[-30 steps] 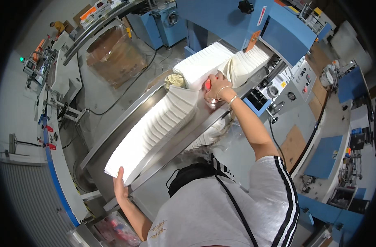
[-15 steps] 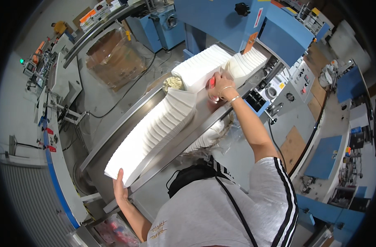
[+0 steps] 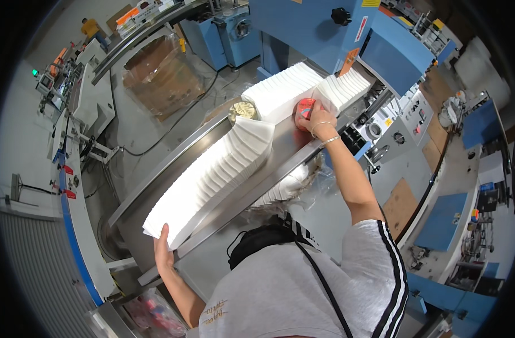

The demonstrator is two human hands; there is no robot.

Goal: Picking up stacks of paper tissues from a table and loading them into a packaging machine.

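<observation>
A long, curving stack of white folded paper sheets (image 3: 212,169) lies in a metal trough (image 3: 198,130). At its near left end, my left hand (image 3: 164,252) holds the stack, thumb up against the end and the other fingers mostly hidden. My right hand (image 3: 324,121) grips a red, round, can-like object (image 3: 304,109) at the far part of the trough. Beside it sits a second white stack (image 3: 280,90), and a third (image 3: 345,89) lies just beyond my fingers. A gold-coloured round can (image 3: 242,112) rests between the long stack and the second one.
A blue machine (image 3: 311,34) with a black knob stands at the trough's far end. An orange plate (image 3: 349,61) projects over the third stack. A plastic-lined cardboard box (image 3: 163,79) is on the floor to the left. Bagged white material (image 3: 288,186) lies below the trough's near side.
My right hand has moved slightly right, and the red object has turned so its round face shows. My left hand stays at the end of the long stack.
</observation>
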